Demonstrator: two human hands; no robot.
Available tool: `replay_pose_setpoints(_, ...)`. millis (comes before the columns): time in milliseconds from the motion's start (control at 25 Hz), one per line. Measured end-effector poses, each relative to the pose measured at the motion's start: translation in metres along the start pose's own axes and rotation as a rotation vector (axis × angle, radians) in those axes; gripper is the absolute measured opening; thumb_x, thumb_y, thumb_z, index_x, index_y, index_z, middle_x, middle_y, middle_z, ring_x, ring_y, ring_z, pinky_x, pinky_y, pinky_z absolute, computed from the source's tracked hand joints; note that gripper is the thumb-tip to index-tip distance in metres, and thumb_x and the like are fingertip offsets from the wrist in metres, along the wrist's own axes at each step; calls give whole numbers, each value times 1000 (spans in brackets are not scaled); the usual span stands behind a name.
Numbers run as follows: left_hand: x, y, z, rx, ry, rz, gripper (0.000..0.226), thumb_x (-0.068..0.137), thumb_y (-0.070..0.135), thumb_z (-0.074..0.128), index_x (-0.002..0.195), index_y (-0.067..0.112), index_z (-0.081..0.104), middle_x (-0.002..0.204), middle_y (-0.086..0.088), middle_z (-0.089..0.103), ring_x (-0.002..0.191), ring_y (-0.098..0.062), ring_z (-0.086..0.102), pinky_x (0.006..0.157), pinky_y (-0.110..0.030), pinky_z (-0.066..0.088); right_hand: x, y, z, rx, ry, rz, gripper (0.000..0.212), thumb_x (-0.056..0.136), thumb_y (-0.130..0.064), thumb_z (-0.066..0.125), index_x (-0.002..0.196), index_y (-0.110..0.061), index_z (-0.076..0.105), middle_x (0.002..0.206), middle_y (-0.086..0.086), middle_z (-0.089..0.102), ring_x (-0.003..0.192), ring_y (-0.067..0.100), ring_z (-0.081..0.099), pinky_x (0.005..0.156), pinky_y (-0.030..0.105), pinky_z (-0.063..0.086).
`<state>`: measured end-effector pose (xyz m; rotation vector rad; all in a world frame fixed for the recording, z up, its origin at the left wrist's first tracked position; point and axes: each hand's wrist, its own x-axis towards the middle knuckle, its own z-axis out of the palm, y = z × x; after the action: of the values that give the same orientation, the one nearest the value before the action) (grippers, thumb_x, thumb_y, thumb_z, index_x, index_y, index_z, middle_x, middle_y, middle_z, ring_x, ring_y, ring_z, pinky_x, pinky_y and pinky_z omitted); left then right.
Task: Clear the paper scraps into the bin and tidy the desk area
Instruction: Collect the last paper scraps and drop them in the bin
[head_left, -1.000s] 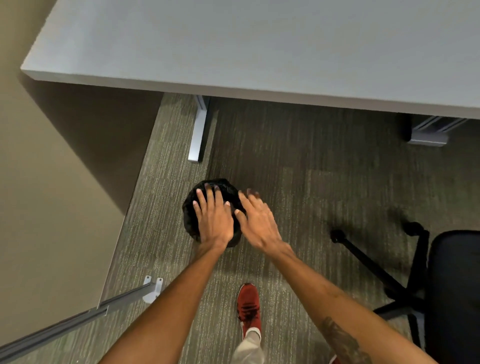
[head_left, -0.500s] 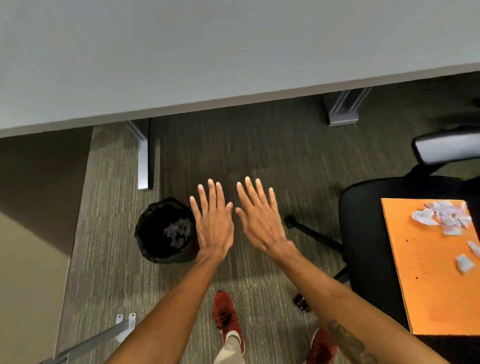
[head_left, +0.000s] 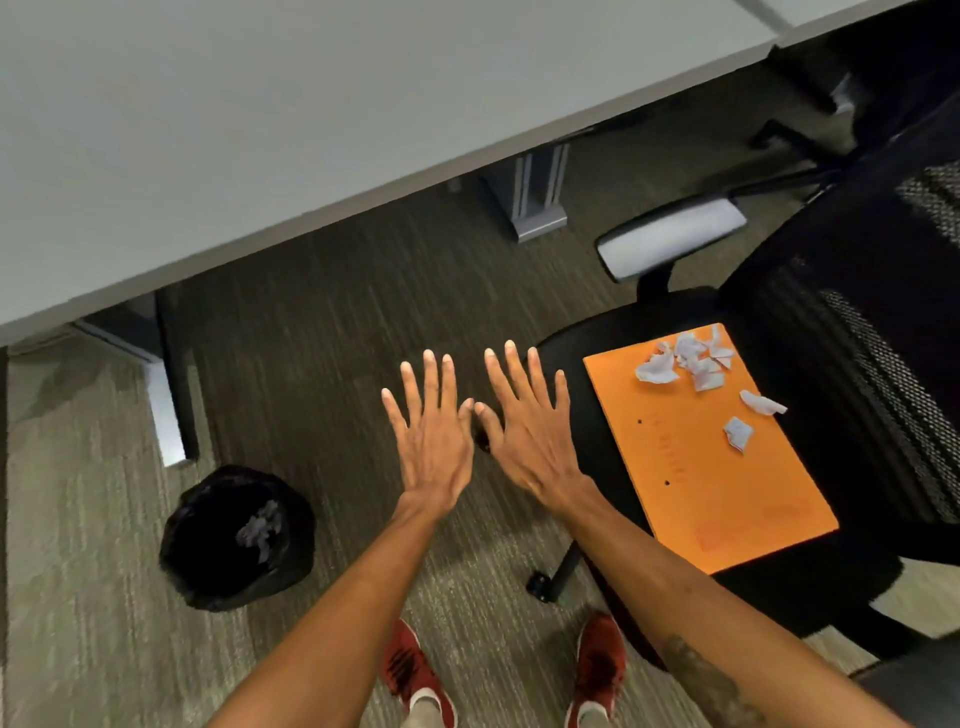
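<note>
A person's left hand (head_left: 434, 447) and right hand (head_left: 527, 431) hover flat, each grip spread and empty, likely between loads. Torn white paper scraps (head_left: 685, 358) lie on an orange folder (head_left: 717, 483) on a black chair seat (head_left: 571, 343). Some scraps already sit in the black-lined round bin (head_left: 208, 561) on the carpet.

Your left hand (head_left: 434, 447) and right hand (head_left: 530, 434) are bare, with no rings, gloves or watch, and the nails are short and pale. Both forearms are bare too, with no sleeve reaching into the frame. On your right forearm there is a dark tattoo (head_left: 706, 686), blurred so that its design cannot be read. You wear red shoes with dark lacing over the top, the left shoe (head_left: 410, 670) and the right shoe (head_left: 597, 665), and a band of light sock or trouser hem shows at each ankle.
</note>
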<state>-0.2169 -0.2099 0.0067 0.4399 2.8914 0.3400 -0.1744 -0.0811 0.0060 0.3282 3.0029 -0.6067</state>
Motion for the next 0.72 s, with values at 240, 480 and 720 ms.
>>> replay_pose_setpoints(240,5,89,27,-31,-64,144,64,107,46,23,160,23,-4,167,-3,-14,153,-28,-18,124,-57,-3,-27,85,-29,38,88,169,66,105,-51,30,159,-33,-3,168,-2,-10,154,23,-11,121,55,1)
replay_pose_setpoints(480,3,163,59,22,-121,249,68,106,51,26,160,22,-4,168,-2,-12,154,-30,-13,124,-56,3,-59,164,-42,71,146,318,70,102,-52,34,158,-35,-4,168,-2,-7,154,22,-10,121,54,4)
replay_pose_setpoints(720,6,211,85,43,-178,343,70,105,53,27,160,23,-3,168,-2,-7,155,-30,-7,125,-54,6,-84,231,-44,112,141,442,71,101,-47,40,159,-35,0,168,-2,-5,154,24,-4,120,55,6)
